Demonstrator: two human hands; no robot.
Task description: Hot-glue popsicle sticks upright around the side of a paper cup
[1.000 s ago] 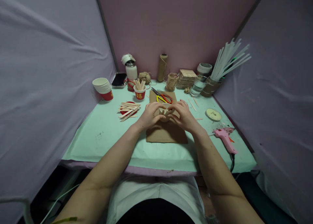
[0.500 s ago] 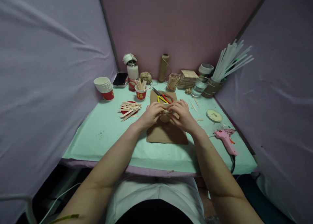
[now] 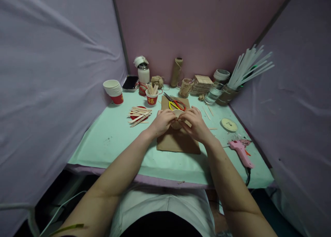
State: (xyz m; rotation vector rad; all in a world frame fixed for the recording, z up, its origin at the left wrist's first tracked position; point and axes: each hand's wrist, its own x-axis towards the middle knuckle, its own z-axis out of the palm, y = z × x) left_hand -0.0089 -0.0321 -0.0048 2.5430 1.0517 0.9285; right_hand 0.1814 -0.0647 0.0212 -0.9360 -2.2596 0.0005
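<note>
Over the cardboard [image 3: 178, 143], just nearer than the scissors [image 3: 177, 106], a pale cup [image 3: 176, 125] sits between two hands. The left hand [image 3: 163, 122] pinches its near rim, and the right hand [image 3: 193, 123] pinches beside it, fingers curled; whether a small piece lies between the fingertips is too hidden to tell. The cup looks light and thin-walled, likely easy to dent at the rim; a gentle hold low on both sides should suit it.

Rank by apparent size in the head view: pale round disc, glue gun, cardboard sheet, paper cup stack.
1. Cardboard sheet
2. Glue gun and paper cup stack: too alike to rank
3. Pale round disc
</note>
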